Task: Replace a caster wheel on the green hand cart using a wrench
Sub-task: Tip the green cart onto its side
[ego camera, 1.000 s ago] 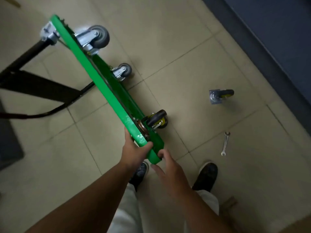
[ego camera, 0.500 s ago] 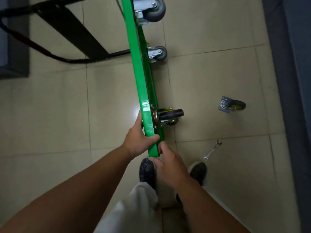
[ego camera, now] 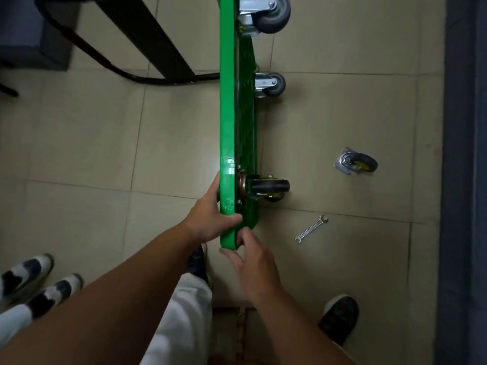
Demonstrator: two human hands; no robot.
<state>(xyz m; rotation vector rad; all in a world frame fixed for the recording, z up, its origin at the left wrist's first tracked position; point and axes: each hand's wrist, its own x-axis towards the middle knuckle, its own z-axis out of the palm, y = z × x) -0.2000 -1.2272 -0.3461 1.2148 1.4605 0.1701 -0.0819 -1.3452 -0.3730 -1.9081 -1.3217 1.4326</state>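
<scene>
Hands hold green cart [ego camera: 228, 101]: left hand [ego camera: 208, 217] grips its edge, right hand [ego camera: 253, 262] pinches its corner.

- Beige tiled floor [ego camera: 79, 143] with thin dark grout lines, dimly lit.
- A dark blue-grey wall [ego camera: 466, 154] runs down the right edge.
- A dark grey box [ego camera: 34, 35] stands on the floor at top left.
- Black-and-white shoes [ego camera: 34, 280] of a second person, bottom left, side by side.
- White trousers [ego camera: 181, 325] at bottom centre, above a dark shoe [ego camera: 340, 317] at lower right.
</scene>
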